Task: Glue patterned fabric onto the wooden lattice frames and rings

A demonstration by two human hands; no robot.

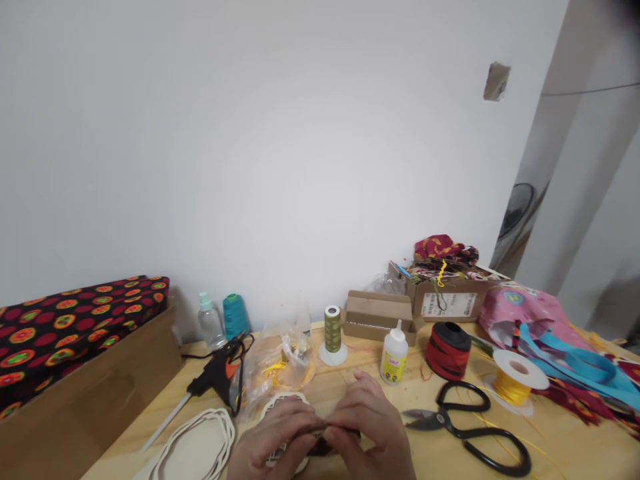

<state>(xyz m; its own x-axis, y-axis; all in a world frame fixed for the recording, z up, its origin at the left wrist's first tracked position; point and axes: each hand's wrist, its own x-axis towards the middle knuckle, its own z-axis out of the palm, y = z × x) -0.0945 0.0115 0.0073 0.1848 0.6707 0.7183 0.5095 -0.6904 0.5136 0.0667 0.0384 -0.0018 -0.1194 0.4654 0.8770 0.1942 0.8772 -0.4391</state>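
My left hand (280, 437) and my right hand (370, 427) meet at the bottom middle of the view. Both are closed, thumbs and fingers pinching a small dark piece (321, 447) that looks like cloth; the fingers cover most of it. Under and behind my left hand lies a white openwork cutout (286, 397), partly hidden. To the right of my right hand rest black-handled scissors (443, 420), blades pointing at it. A glue bottle (395, 357) with a yellow label stands upright beyond my right hand.
At left are a patterned-cloth-topped cardboard box (125, 373), glue gun (215, 377), pale cord loop (227, 433), clear bottle (211, 323) and teal thread cone (235, 317). Green thread (333, 333), red-black spool (449, 353), yellow spool (515, 383), blue ribbon (600, 373) and boxes (447, 300) lie behind and right.
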